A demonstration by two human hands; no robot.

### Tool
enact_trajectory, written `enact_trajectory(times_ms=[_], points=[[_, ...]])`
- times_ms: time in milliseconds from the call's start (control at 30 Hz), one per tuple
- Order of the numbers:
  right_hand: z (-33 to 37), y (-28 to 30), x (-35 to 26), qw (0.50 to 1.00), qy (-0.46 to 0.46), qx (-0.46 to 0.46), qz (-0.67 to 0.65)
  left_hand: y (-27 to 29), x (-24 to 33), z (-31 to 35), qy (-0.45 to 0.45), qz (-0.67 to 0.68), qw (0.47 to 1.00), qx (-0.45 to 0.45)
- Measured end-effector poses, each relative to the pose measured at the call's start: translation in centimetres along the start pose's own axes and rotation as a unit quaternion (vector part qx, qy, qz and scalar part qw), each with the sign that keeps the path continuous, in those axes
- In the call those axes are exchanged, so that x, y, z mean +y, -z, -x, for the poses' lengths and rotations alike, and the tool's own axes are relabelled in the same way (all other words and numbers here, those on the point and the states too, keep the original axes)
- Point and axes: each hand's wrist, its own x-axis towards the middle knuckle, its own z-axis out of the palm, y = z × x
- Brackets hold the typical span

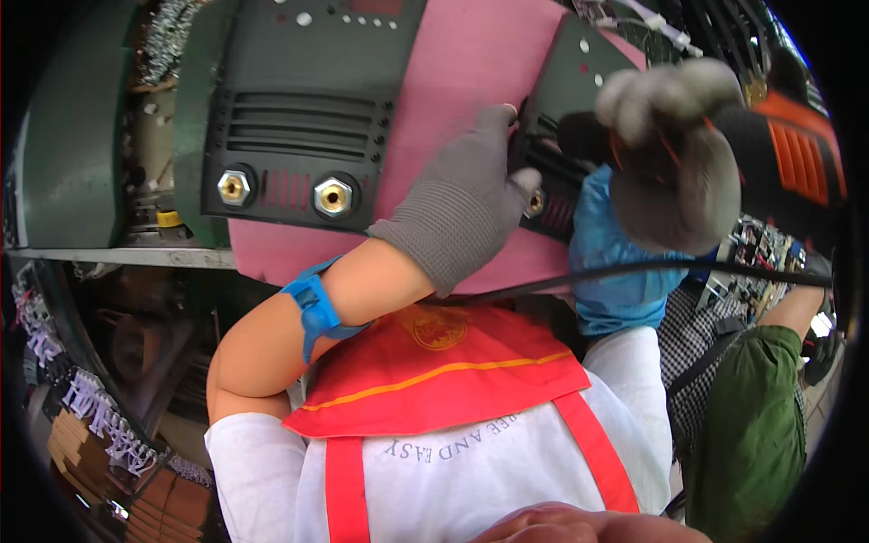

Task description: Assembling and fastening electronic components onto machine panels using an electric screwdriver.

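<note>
My left hand (462, 204), in a grey knit glove, grips the left edge of a black vented front panel (566, 81). Its thumb lies near a brass fitting (534, 201) low on that panel. In my right hand (674, 163), gloved in grey and blurred by motion, is an orange and black power drill (769, 145). The drill's dark nose points left, over the same panel; its tip cannot be made out. To the left lies a second black panel (303, 118) with slots and two brass fittings with hex nuts (333, 196). Pink sheet (462, 63) lies under both panels.
A black cable (634, 269) crosses in front of my body. Dark green metal housings (72, 127) stand at the left, beside a metal rail (136, 257). Cardboard (81, 443) is low at the left. Another person's green-clad leg (747, 425) is close at the right.
</note>
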Motion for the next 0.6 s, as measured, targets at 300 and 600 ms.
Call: enact_trajectory(times_ms=[300, 600], points=[[1.3, 1.9, -3.8, 0.982, 0.134, 0.116, 0.067, 19.0, 4.4, -16.2, -0.255, -0.374, 0.853, 0.26], [0.8, 0.9, -2.8, 0.969, 0.118, 0.184, 0.116, 20.4, 1.4, -32.5, -0.02, -0.548, 0.832, 0.079]])
